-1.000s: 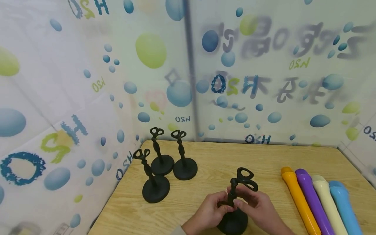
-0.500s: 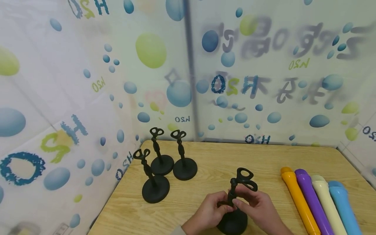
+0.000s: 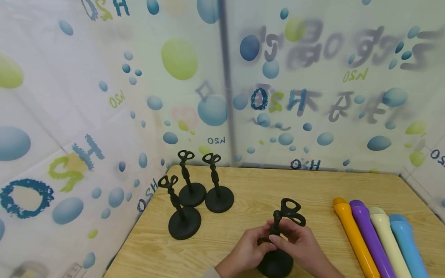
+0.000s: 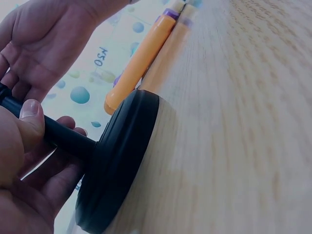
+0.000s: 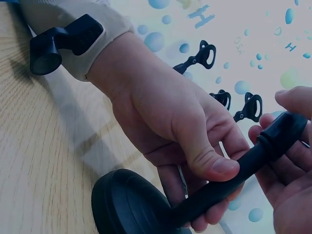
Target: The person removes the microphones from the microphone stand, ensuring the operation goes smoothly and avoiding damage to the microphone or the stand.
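Observation:
A black microphone stand (image 3: pixel 276 262) with a round base and a two-loop clip stands upright at the table's front. My left hand (image 3: pixel 248 247) grips its lower pole, thumb in front and fingers behind, as the left wrist view shows. Higher up the same pole, my right hand (image 3: pixel 302 243) holds the collar part between thumb and fingers. The right wrist view shows the stand's pole (image 5: pixel 219 195) in the left hand and the right fingers curved about the thicker collar (image 5: pixel 280 134). The hands hide part of the pole in the head view.
Three more black stands (image 3: pixel 185 224) are grouped at the table's left back. To the right lie toy microphones side by side: orange (image 3: pixel 354 237), purple (image 3: pixel 372 239), cream (image 3: pixel 389 241) and blue (image 3: pixel 408 243). Patterned curtain walls (image 3: pixel 295 116) border the wooden table (image 3: pixel 278 185).
My right thumb has shifted slightly left across the pole, and the right fingers sit closer around it. The left hand and the stand have stayed in place.

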A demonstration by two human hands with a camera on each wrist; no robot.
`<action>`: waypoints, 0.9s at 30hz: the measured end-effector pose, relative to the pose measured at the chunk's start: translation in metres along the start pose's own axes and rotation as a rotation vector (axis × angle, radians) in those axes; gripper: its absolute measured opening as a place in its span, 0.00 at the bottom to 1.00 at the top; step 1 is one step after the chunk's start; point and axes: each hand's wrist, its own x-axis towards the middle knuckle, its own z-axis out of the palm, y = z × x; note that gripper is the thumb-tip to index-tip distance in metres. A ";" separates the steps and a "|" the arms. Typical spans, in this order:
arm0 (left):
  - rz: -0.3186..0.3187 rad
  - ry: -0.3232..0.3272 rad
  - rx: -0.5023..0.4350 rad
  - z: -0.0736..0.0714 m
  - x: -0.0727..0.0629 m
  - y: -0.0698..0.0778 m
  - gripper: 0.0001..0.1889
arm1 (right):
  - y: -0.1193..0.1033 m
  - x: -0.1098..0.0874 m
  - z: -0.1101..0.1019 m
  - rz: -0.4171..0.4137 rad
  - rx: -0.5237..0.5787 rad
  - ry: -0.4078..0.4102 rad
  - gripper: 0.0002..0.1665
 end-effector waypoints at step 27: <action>-0.021 0.030 -0.020 0.002 0.000 0.002 0.04 | -0.001 -0.008 -0.002 0.193 -0.069 0.187 0.20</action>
